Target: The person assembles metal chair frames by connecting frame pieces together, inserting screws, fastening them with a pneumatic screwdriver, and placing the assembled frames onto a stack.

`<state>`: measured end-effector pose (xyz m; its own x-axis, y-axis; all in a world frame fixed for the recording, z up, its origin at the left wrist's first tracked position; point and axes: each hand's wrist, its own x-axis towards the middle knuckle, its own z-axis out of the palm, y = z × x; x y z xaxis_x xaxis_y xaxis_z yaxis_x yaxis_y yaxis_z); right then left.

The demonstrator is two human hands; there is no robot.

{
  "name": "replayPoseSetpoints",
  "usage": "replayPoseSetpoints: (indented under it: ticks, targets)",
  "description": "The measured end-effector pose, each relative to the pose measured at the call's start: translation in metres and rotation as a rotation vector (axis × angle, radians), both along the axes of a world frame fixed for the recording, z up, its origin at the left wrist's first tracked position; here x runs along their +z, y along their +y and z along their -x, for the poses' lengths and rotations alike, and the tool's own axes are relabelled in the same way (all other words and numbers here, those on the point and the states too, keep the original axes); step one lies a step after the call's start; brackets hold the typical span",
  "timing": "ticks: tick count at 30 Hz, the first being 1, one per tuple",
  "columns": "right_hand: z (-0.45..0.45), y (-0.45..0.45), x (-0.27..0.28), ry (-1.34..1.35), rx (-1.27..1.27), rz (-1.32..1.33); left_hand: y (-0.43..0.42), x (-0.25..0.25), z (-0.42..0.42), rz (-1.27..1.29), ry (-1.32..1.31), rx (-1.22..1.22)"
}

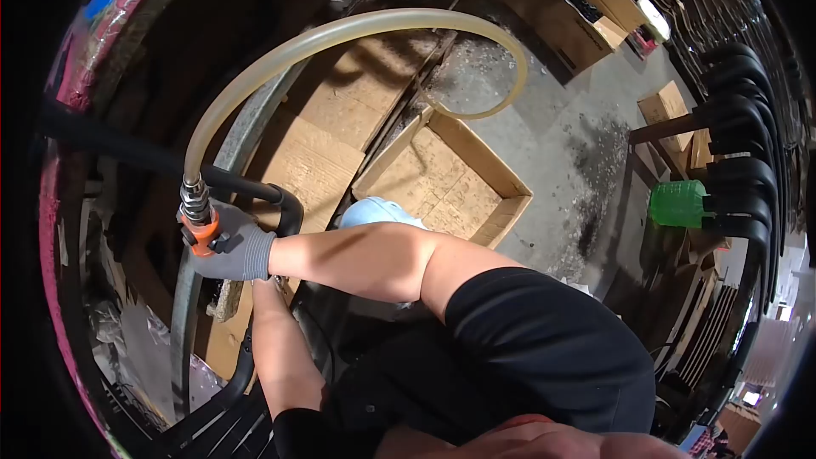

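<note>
My right hand (242, 244), in a grey glove with a ribbed cuff, is wrapped around an orange air tool (202, 234). A metal coupling (195, 197) joins the tool's top to a thick, clear yellowish hose (340, 32), which loops away over the floor. My left forearm (285, 344) runs up beneath the right wrist. The left hand is hidden behind the right, so its fingers do not show. Just beyond the right hand is a bent black tube (289, 208). The tool's working end cannot be made out.
An open cardboard tray (484, 161) lies ahead on the concrete floor (557, 132). Flat cardboard (306, 161) covers a surface beside a metal rail (246, 132). At right, several black bent tubes (738, 170) hang near a green plastic jug (677, 203). Another carton (569, 17) stands farther back.
</note>
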<state>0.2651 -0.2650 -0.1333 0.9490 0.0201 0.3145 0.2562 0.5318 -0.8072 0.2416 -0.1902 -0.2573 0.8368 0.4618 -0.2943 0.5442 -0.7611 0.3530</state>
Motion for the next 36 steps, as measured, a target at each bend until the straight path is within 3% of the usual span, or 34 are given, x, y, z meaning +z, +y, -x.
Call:
replayPoseSetpoints:
  ticks: [1, 4, 9, 12, 16, 22, 24, 26, 27, 29, 30, 31, 32, 33, 35, 36]
  targets:
    - [0.000, 0.001, -0.001, 0.001, 0.029, -0.061, -0.001, -0.001, 0.001, 0.005, -0.006, 0.008]
    - [0.010, -0.016, 0.017, -0.012, -0.041, 0.160, 0.000, -0.002, 0.000, 0.018, -0.014, 0.016]
    - [0.007, -0.010, 0.013, 0.011, -0.047, 0.290, 0.006, 0.001, -0.009, 0.064, -0.027, 0.027]
    - [0.011, -0.006, 0.009, 0.028, -0.044, 0.130, 0.008, 0.002, -0.012, 0.087, -0.026, 0.023]
    - [0.015, -0.020, 0.024, 0.038, -0.027, 0.222, 0.016, 0.005, -0.014, 0.115, -0.031, 0.029]
    - [0.010, -0.015, 0.019, -0.015, -0.056, 0.135, 0.016, 0.006, -0.012, 0.258, -0.111, 0.096]
    - [0.012, -0.016, 0.016, -0.002, -0.084, 0.202, 0.010, 0.012, -0.007, 0.474, -0.224, 0.194]
    - [0.016, -0.002, -0.002, -0.020, -0.212, 0.263, 0.014, 0.022, 0.005, 0.885, -0.360, 0.348]
    - [0.016, -0.007, -0.016, -0.229, -0.146, 0.367, 0.019, 0.027, 0.018, 1.100, -0.410, 0.426]
    - [0.017, -0.026, -0.030, -0.166, 0.369, 0.161, 0.084, 0.005, 0.043, 1.645, -0.282, 0.260]
    - [0.033, -0.016, -0.030, 0.142, 0.489, -0.289, 0.067, 0.030, 0.052, 1.731, -0.423, 0.427]
    - [0.035, -0.019, -0.032, 0.157, 0.512, 0.074, 0.078, 0.020, 0.061, 1.738, -0.468, 0.479]
    - [0.036, -0.028, -0.018, -0.023, 0.496, 0.193, 0.077, 0.036, 0.068, 1.766, -0.476, 0.627]
    - [0.039, -0.034, 0.004, -0.163, 0.372, 0.569, 0.081, 0.029, 0.073, 1.873, -0.547, 0.711]
    - [0.044, -0.028, 0.007, 0.070, 0.385, 0.413, 0.083, 0.032, 0.073, 2.045, -0.577, 0.738]
    - [0.043, -0.023, 0.004, 0.080, 0.373, 0.173, 0.086, 0.030, 0.077, 2.023, -0.628, 0.775]
